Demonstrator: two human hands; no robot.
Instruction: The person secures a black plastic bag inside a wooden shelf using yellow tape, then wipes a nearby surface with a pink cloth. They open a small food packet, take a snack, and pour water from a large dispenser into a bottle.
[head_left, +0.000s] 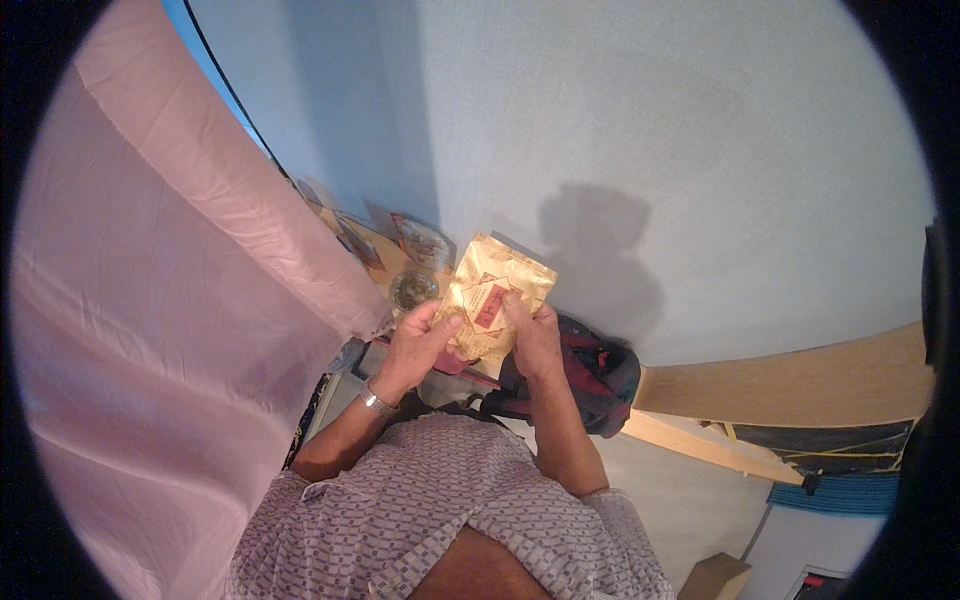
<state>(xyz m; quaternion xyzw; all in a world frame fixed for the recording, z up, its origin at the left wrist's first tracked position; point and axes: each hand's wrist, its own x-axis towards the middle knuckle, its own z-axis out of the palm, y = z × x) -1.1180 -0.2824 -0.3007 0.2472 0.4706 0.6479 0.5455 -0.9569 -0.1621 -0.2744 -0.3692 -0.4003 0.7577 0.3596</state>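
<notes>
A gold foil pouch (469, 295) with a red printed label is held up in front of me, its flat sealed end pointing away. My left hand (420, 341) grips its left lower edge, thumb on the front; a silver metal watch is on that wrist. My right hand (536, 337) holds the right side, with its thumb pressed on the label. The fingers of both hands are partly hidden behind the pouch. Just left of the pouch, a round glass container (412, 289) with dark contents stands on a small wooden table (381, 276).
Framed pictures (421, 241) lean by the pale wall (675, 150). A pink cloth-covered bed (165, 285) lies at left. A dark blue and red bag (600, 375) sits right of my right hand. A wooden board (780, 375) and a cardboard box (716, 577) are farther right.
</notes>
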